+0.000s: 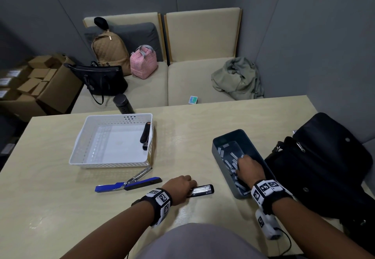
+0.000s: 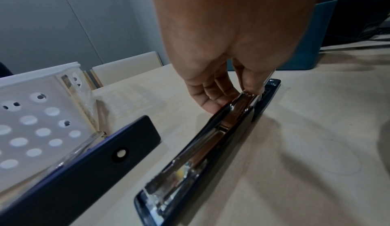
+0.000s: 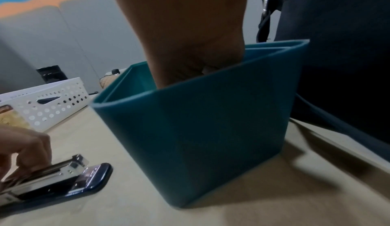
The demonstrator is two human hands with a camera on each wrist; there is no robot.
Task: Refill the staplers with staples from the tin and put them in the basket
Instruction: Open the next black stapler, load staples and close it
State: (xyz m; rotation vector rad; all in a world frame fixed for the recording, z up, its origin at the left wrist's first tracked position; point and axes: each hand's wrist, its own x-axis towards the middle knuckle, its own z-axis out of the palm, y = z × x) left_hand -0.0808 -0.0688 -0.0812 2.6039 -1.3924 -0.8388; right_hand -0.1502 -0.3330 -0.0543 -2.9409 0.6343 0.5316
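Note:
A dark stapler (image 1: 203, 190) lies opened flat on the table near me. My left hand (image 1: 180, 183) holds it, fingertips pinching its shiny metal magazine (image 2: 236, 96). A blue stapler (image 1: 129, 183) lies opened flat to the left, beside the white basket (image 1: 81, 137). A black stapler (image 1: 145, 135) leans against the basket's right wall inside. My right hand (image 1: 248, 167) reaches down into the teal tin (image 1: 222, 169), among loose staple strips (image 1: 229, 157). Its fingers are hidden behind the tin wall (image 3: 200, 137) in the right wrist view.
A black bag (image 1: 324, 167) sits on the table right behind the tin. Bare tabletop (image 1: 182, 133) lies between basket and tin. A sofa with bags, a bottle and a jacket stands beyond the far edge.

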